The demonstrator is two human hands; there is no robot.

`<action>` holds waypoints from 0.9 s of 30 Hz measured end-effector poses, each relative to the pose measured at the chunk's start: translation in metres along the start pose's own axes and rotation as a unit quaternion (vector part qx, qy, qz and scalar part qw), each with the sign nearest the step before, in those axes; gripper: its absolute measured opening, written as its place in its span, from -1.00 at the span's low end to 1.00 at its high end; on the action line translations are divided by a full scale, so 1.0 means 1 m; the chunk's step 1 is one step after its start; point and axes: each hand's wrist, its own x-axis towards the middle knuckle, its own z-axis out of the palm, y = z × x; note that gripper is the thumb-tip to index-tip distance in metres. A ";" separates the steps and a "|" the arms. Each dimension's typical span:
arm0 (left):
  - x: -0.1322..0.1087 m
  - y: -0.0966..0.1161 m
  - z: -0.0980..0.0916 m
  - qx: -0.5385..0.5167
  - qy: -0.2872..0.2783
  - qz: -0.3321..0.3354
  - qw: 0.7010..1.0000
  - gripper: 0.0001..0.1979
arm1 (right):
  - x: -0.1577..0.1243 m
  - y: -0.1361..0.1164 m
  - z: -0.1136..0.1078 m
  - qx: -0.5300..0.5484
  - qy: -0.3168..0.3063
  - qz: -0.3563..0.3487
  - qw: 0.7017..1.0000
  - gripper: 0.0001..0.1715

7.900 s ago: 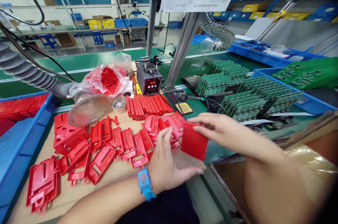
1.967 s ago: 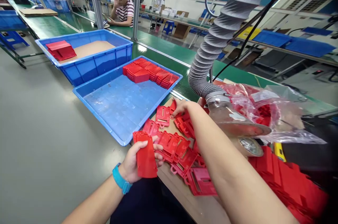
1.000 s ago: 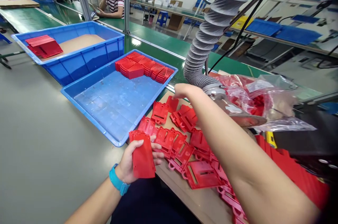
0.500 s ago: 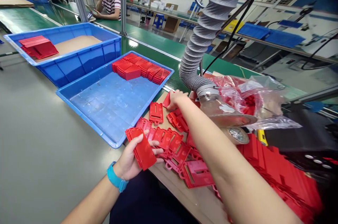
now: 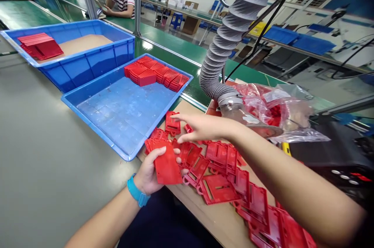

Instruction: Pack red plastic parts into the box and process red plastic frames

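My left hand is closed round a fanned stack of flat red plastic plates, with the thumb across the top one. The fingers curl under its far side. Just beyond the stack, my right hand is open, fingers stretched to the left and thumb apart, nothing in its grasp. Below and around it, many red plastic frames with slots and small loops lie overlapping on a brown cardboard sheet. One slotted red frame rests near the right fingertips.
A shallow blue tray holds rows of red plates at its far end. Behind stands a deeper blue bin. A grey duct hose hangs over the bench beside a plastic bag. A person sits farther back.
My right hand has left a red piece at the back of the cardboard and come nearer, now empty. My left hand has shifted slightly right, its stack turned more upright.
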 end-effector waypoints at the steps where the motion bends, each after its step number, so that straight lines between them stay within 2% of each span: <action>1: -0.003 0.001 -0.002 0.009 -0.002 -0.011 1.000 -0.66 | 0.009 0.010 0.004 -0.081 -0.003 0.043 0.996 -0.23; 3: -0.010 0.002 -0.006 0.026 -0.010 -0.020 0.999 -0.63 | 0.026 0.026 0.017 -0.160 -0.014 0.087 0.983 -0.16; 5: -0.015 0.002 -0.008 0.038 -0.017 -0.026 0.999 -0.61 | 0.036 0.036 0.034 -0.180 -0.024 0.088 0.979 -0.07; 7: -0.017 0.001 -0.009 0.041 -0.017 -0.029 0.999 -0.61 | 0.042 0.040 0.048 -0.194 -0.027 0.079 0.977 -0.12; 9: -0.017 0.000 -0.008 0.036 -0.017 -0.029 0.999 -0.61 | 0.044 0.042 0.052 -0.206 -0.026 0.077 0.975 -0.27; 13: -0.020 -0.002 -0.005 0.044 -0.011 -0.027 0.999 -0.62 | 0.044 0.044 0.037 -0.216 -0.019 0.083 0.973 -0.79; 19: -0.022 -0.003 -0.008 0.064 -0.011 -0.025 0.998 -0.62 | 0.029 0.044 0.010 -0.213 -0.026 0.093 0.972 -0.72; 27: -0.021 -0.005 -0.008 0.078 -0.006 -0.018 0.997 -0.60 | -0.003 0.043 -0.022 -0.203 0.044 0.123 0.970 -0.74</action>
